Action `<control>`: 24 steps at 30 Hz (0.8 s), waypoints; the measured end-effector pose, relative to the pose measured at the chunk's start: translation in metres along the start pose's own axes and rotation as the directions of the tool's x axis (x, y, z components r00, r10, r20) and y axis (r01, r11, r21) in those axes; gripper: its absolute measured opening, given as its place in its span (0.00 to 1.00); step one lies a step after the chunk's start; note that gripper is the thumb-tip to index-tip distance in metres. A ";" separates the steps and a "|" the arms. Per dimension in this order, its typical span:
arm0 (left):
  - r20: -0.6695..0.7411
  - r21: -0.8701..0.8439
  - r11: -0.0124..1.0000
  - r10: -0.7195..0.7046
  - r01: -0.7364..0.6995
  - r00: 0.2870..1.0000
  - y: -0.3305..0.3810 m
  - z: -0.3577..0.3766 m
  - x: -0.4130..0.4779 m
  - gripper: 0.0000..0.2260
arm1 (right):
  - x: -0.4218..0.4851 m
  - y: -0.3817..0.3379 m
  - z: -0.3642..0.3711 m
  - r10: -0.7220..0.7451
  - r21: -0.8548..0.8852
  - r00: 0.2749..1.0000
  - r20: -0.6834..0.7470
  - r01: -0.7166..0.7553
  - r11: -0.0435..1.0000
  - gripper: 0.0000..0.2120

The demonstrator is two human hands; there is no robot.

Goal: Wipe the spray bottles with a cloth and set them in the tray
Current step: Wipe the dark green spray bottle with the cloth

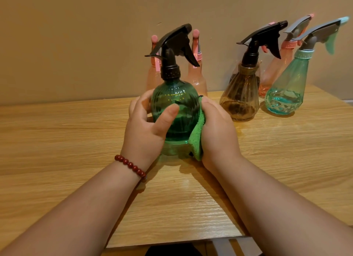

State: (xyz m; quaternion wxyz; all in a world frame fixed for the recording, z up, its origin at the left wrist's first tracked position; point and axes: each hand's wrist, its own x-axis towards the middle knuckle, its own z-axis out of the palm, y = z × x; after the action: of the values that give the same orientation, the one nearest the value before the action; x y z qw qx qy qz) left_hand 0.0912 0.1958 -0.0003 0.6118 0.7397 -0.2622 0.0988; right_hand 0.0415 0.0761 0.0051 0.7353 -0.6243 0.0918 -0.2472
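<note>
Between the two hands stands upright a green spray bottle (174,106) with a black trigger head; the left hand (147,126) grips its round body, thumb laid across the front; the right hand (215,129) holds a green cloth (196,139) against the bottle's right side; a red bead bracelet (131,165) circles the left wrist. Beyond the right hand, on the wooden table (57,141), stand a brown bottle (240,95) and, further right, a teal bottle (286,91); pink bottles (197,80) stand behind the hands, near the wall.
</note>
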 end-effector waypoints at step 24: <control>0.037 -0.268 0.961 -0.056 0.064 0.998 0.005 -0.002 0.000 0.30 | -0.007 0.001 0.004 -0.366 -0.261 0.915 0.168 0.399 0.879 0.18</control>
State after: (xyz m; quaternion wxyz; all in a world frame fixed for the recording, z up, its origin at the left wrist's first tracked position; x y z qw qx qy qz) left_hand 0.0894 0.1974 0.0044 0.7056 0.6586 -0.2593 0.0331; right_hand 0.0372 0.0831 0.0031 0.5763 -0.7440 -0.0400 -0.3357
